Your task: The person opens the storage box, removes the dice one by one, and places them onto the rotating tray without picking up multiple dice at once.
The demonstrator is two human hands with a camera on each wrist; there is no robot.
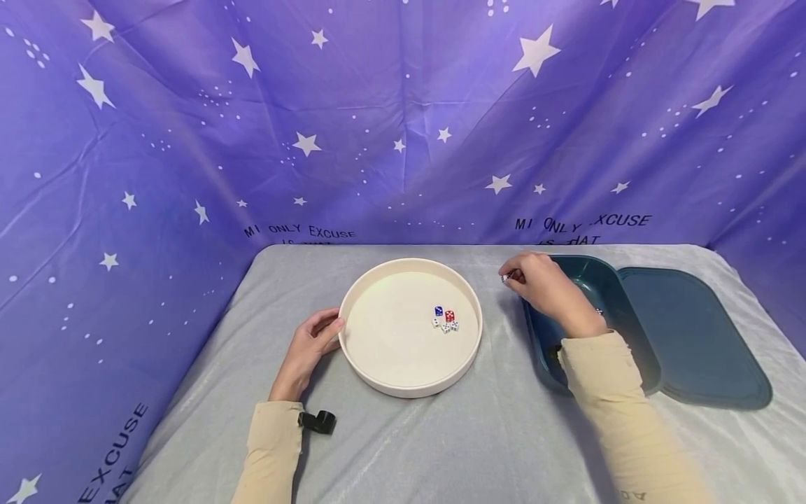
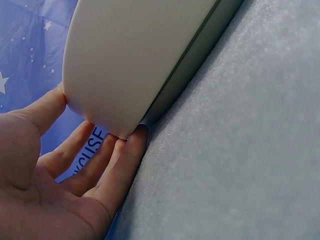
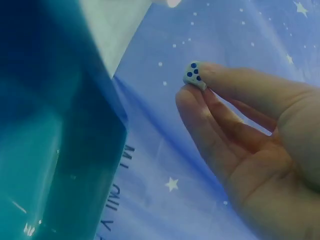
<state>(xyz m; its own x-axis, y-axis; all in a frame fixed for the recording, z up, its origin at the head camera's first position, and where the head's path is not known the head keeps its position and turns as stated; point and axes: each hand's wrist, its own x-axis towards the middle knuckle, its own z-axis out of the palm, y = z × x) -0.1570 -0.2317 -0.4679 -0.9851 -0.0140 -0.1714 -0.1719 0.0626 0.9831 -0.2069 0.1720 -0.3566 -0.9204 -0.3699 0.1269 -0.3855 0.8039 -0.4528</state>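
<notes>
In the head view a round cream tray [image 1: 384, 350] lies on the table, with a blue die [image 1: 439, 311], a red die [image 1: 450, 316] and several white dice [image 1: 446, 327] grouped right of its middle. My left hand [image 1: 313, 341] holds the tray's left side. The left wrist view shows the thumb at the rim and the fingertips against the wall near its base. Between thumb and fingertips, my right hand [image 1: 544, 283] pinches a white die with blue pips [image 3: 192, 74], above the left edge of a dark teal box [image 1: 630, 336].
Part of another die [image 1: 599, 311] shows inside the teal box, partly behind the right wrist. A flat teal lid [image 1: 705, 343] lies to the box's right. Purple star-printed cloth [image 1: 403, 175] hangs behind and beside the grey-covered table [image 1: 403, 448].
</notes>
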